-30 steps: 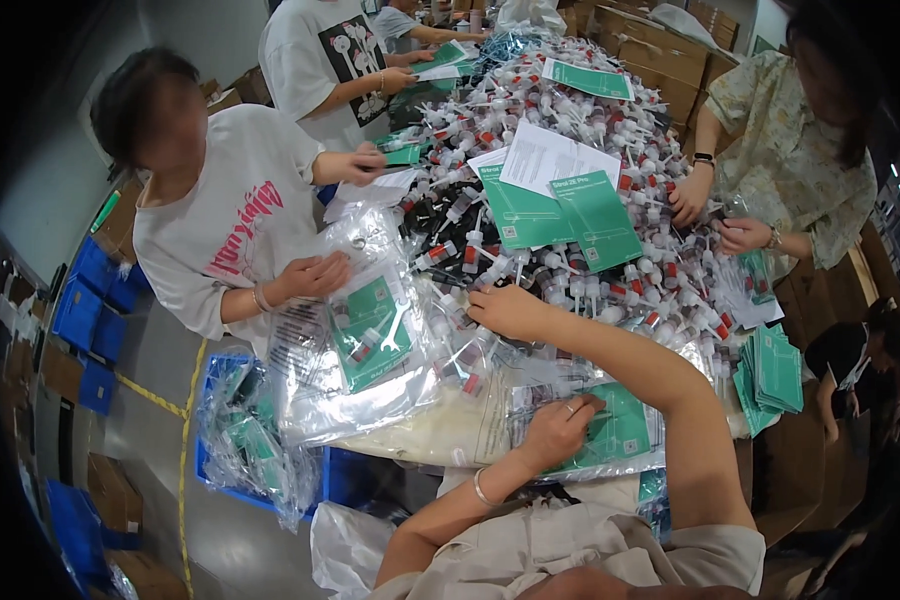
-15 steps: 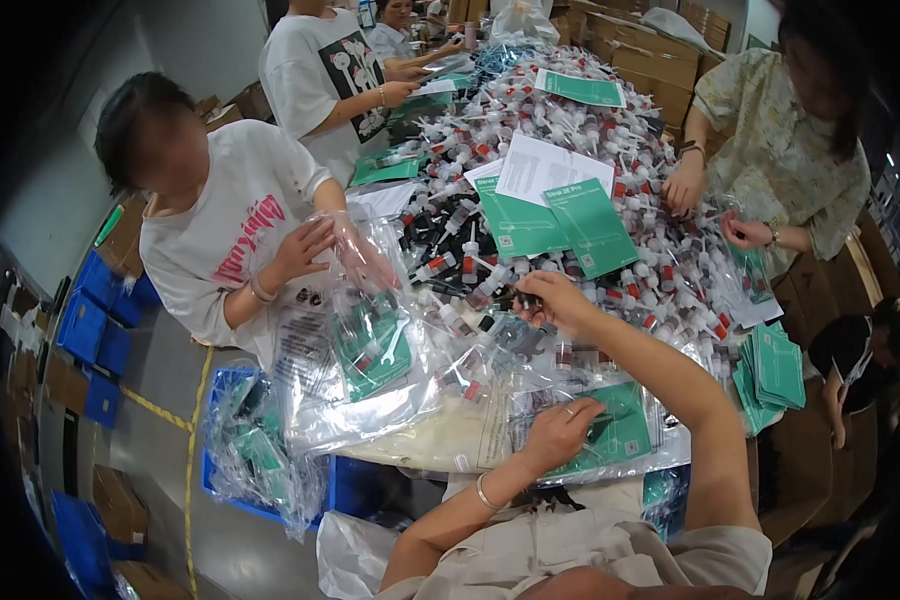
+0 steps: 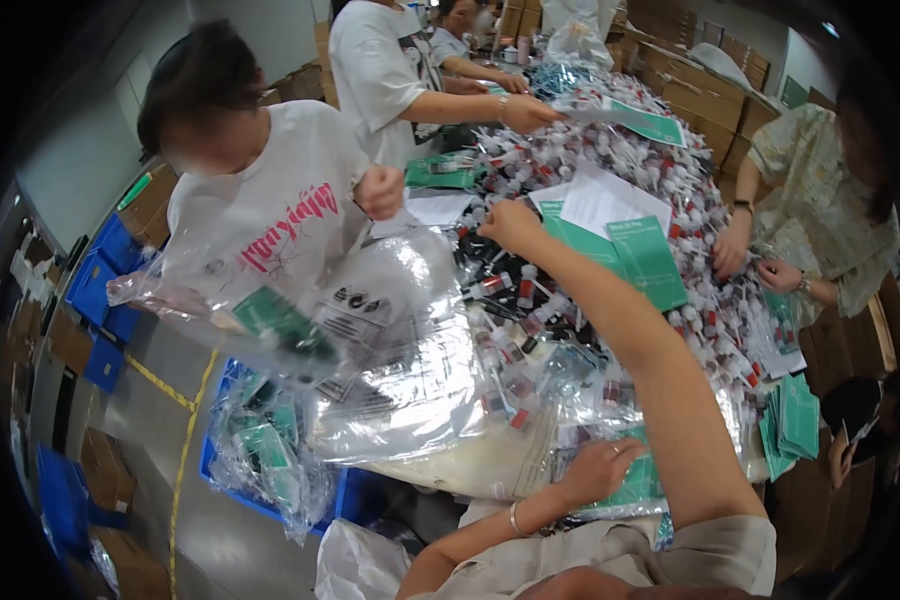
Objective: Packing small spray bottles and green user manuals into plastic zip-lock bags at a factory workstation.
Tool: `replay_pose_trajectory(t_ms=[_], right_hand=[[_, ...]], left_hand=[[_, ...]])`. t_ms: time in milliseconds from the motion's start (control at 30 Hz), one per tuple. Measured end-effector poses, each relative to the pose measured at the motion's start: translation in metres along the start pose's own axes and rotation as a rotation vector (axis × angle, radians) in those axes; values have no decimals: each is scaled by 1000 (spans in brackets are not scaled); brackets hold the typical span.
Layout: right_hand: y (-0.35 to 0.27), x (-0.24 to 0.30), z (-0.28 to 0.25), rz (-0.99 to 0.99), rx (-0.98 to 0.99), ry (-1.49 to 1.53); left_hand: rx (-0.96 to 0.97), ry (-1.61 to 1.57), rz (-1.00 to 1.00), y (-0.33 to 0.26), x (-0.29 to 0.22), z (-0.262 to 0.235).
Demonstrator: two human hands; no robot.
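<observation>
My left hand [image 3: 600,472] is low in the picture with its fingers pinched at a clear plastic bag that has a green booklet [image 3: 638,487] inside. The bag lies flat at the table's near side. My right arm stretches far forward over the heap, and my right hand [image 3: 513,228] is at its left part, beside dark small parts. Those fingers are curled down; what they hold, if anything, is hidden. Small bottles with red labels and white caps [image 3: 526,288] lie heaped beneath my forearm. Green booklets [image 3: 652,262] and a white printed sheet [image 3: 615,205] rest on the heap.
At left a person in a white shirt swings a clear bag with a green booklet [image 3: 288,325]. A blue bin [image 3: 355,497] of bagged sets stands below. Another person's hand [image 3: 732,248] works at right, near stacked green booklets [image 3: 790,425]. A further person reaches across the back.
My right hand has moved forward and left across the heap. My left hand stays at the bag. The person at left has swung a filled bag leftward. The view has shifted slightly.
</observation>
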State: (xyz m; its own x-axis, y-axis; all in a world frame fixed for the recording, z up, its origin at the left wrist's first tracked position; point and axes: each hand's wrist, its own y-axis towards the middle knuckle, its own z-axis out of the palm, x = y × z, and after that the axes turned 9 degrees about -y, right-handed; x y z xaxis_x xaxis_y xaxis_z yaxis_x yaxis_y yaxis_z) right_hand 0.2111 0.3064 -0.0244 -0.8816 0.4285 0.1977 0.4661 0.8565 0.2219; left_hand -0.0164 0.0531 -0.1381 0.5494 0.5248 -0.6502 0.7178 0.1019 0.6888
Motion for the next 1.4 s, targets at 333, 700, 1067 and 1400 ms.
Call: replay_pose_trajectory(t_ms=[333, 700, 1067, 1400], right_hand=[[35, 14, 59, -6, 118, -354], [48, 12, 82, -49, 50, 96], [36, -10, 94, -106, -2, 96], [-163, -5, -109, 132, 451, 885]], left_hand=[[-45, 17, 100, -11, 11, 2], [-11, -6, 70, -11, 14, 5], [27, -26, 99, -14, 12, 11], [151, -9, -278, 10, -12, -10]])
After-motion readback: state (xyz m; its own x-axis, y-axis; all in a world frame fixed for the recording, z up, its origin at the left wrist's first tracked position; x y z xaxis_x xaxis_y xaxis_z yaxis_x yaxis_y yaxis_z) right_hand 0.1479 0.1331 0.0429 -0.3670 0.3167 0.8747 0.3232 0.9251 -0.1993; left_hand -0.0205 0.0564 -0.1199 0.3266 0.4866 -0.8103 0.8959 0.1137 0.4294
